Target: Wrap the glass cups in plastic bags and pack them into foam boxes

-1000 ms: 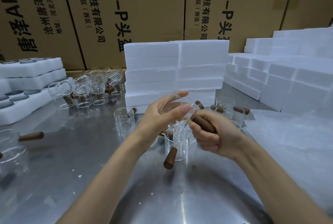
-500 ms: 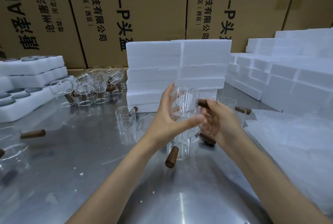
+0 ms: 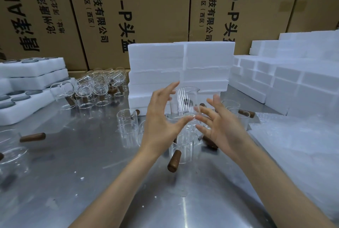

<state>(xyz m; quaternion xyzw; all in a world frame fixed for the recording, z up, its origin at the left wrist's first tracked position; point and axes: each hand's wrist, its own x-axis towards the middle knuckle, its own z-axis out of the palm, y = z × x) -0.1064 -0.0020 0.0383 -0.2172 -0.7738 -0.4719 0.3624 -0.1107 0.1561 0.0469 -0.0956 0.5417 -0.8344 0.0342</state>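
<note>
Both forearms reach forward over the steel table (image 3: 91, 182), palms turned inward toward each other. Left hand (image 3: 161, 117): fingers spread and nearly straight, thumb tip under the base of a ribbed glass cup (image 3: 187, 103). Right hand (image 3: 218, 123): fingers splayed, tips at the cup's lower right side. Cup upright between the hands, raised above other cups (image 3: 183, 147), in front of the foam boxes (image 3: 181, 62).

A clear ribbed glass cup (image 3: 186, 102) with a pouring spout stands upright in the air between two spread hands. More glass cups with brown wooden handles (image 3: 180, 151) stand on the table, others clustered far left (image 3: 97, 88). White foam boxes (image 3: 180, 73) are stacked behind.
</note>
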